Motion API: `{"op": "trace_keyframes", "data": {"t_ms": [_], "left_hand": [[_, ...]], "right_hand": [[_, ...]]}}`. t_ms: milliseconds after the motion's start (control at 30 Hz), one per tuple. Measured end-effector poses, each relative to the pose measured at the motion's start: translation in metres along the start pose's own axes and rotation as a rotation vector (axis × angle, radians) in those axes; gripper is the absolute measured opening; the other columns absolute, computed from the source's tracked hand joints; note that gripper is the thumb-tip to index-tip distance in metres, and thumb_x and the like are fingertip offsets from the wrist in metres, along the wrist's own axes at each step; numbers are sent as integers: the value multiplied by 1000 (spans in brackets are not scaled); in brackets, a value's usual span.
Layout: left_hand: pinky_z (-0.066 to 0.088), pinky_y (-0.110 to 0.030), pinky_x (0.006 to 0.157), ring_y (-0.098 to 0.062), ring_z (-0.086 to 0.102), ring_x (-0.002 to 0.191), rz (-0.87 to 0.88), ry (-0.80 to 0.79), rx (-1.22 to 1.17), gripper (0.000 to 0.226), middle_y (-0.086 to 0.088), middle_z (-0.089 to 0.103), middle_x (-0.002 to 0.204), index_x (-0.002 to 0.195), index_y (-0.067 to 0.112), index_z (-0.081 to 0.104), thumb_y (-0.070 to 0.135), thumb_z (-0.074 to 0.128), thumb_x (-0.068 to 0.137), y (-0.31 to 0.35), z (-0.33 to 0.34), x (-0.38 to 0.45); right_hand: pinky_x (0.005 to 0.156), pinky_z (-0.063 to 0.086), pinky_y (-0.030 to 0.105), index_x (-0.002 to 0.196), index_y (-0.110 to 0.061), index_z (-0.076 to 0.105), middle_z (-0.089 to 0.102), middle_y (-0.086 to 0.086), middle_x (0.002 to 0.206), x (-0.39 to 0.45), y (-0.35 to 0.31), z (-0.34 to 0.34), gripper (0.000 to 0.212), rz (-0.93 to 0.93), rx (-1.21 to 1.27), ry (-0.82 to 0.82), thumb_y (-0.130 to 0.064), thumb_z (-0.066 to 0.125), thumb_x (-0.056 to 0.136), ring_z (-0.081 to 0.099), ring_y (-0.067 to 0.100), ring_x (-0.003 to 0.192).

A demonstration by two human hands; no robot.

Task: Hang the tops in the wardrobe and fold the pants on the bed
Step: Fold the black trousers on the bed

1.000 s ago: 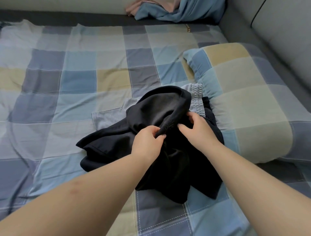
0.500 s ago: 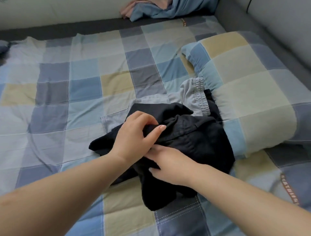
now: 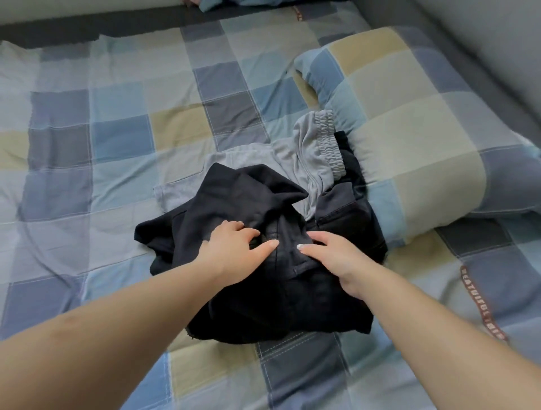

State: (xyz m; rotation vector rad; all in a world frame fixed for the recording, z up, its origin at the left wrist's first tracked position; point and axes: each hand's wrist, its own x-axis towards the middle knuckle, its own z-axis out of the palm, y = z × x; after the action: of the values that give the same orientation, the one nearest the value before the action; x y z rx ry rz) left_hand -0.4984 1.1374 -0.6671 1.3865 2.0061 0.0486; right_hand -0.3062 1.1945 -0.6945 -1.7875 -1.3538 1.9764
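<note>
A crumpled pair of black pants (image 3: 248, 205) lies in a heap on the checked bed sheet (image 3: 117, 131), in the middle of the view. My left hand (image 3: 234, 251) rests on the heap's top with its fingers curled into the fabric. My right hand (image 3: 333, 257) lies flat on the black cloth just to the right, thumb stretched toward the left hand. Under the far side of the heap lies a grey garment with an elastic waistband (image 3: 316, 152). Another dark piece (image 3: 348, 210) sits at the heap's right edge.
A checked pillow (image 3: 409, 131) lies right of the clothes, touching them. More clothes, blue and pink (image 3: 210, 3), show at the top edge by the dark mattress border. A grey padded headboard (image 3: 483, 44) runs along the right.
The lifted black pants were lowered onto the pile. My right hand came out from under my left and now lies flat beside it. The view moved closer.
</note>
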Motion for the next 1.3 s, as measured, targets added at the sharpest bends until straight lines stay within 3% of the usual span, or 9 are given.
{"op": "trace_keyframes", "data": {"t_ms": [100, 233, 367, 600, 733, 867, 1033, 1133, 1300], "left_hand": [[39, -31, 101, -13, 44, 120, 124, 268, -114, 58, 8, 50, 124, 126, 28, 57, 65, 47, 82, 2, -3, -24], [42, -3, 69, 10, 59, 89, 85, 254, -566, 52, 25, 55, 103, 120, 41, 50, 63, 58, 73, 4, -16, -67], [52, -21, 78, 2, 66, 91, -71, 115, -941, 56, 17, 68, 101, 120, 45, 50, 55, 73, 70, -3, -56, -99], [55, -35, 87, -14, 70, 93, -69, 198, -978, 25, 1, 73, 97, 111, 29, 61, 19, 65, 88, -12, -150, -172], [51, -13, 73, -2, 67, 88, 59, 260, -842, 35, 12, 73, 89, 99, 35, 65, 5, 49, 93, -6, -207, -217], [49, -16, 80, 2, 64, 93, 170, 303, -647, 36, 18, 70, 96, 105, 40, 63, 9, 51, 92, -1, -269, -259], [47, -16, 81, 1, 62, 93, 280, 347, -487, 34, 18, 67, 99, 107, 43, 58, 13, 56, 91, -1, -341, -320], [43, -10, 88, 4, 59, 101, 348, 374, -383, 34, 16, 64, 108, 118, 33, 59, 13, 57, 91, -7, -379, -356], [44, -12, 71, 0, 59, 78, 438, 586, -385, 48, 5, 62, 97, 125, 27, 49, 6, 63, 85, -19, -427, -405]], "right_hand": [[80, 54, 23, 123, -21, 54, 72, -2, 101, -17, -9, 27, 42, -153, 171, -23, -14, 68, 84, 69, 9, 93], [74, 52, 14, 123, -32, 47, 69, -6, 108, -58, -31, 58, 49, -318, 246, -91, -7, 66, 85, 67, 4, 96], [93, 49, 23, 127, -34, 48, 61, -15, 120, -109, -59, 88, 53, -467, 35, -202, -1, 58, 87, 60, 18, 109], [83, 46, 15, 134, -21, 43, 61, -10, 124, -194, -138, 117, 53, -445, -23, -538, 8, 44, 90, 60, -1, 106], [88, 51, 34, 124, -16, 53, 66, -6, 108, -245, -201, 115, 41, -994, -654, -155, -9, 61, 84, 62, 12, 100], [96, 41, 42, 107, -15, 67, 63, 6, 115, -290, -266, 115, 33, -1602, -1055, 266, -17, 70, 74, 54, 29, 111], [112, 18, 54, 109, -22, 64, 47, 1, 143, -354, -345, 131, 32, -1464, -1432, 138, -36, 67, 80, 40, 25, 134], [110, 14, 58, 107, -28, 63, 58, -7, 124, -398, -383, 153, 30, -1360, -1701, 76, -47, 56, 86, 49, 20, 121], [77, 44, 35, 103, -26, 64, 62, -3, 102, -470, -436, 183, 28, -1476, -1768, 300, -47, 51, 90, 60, 25, 99]]}}
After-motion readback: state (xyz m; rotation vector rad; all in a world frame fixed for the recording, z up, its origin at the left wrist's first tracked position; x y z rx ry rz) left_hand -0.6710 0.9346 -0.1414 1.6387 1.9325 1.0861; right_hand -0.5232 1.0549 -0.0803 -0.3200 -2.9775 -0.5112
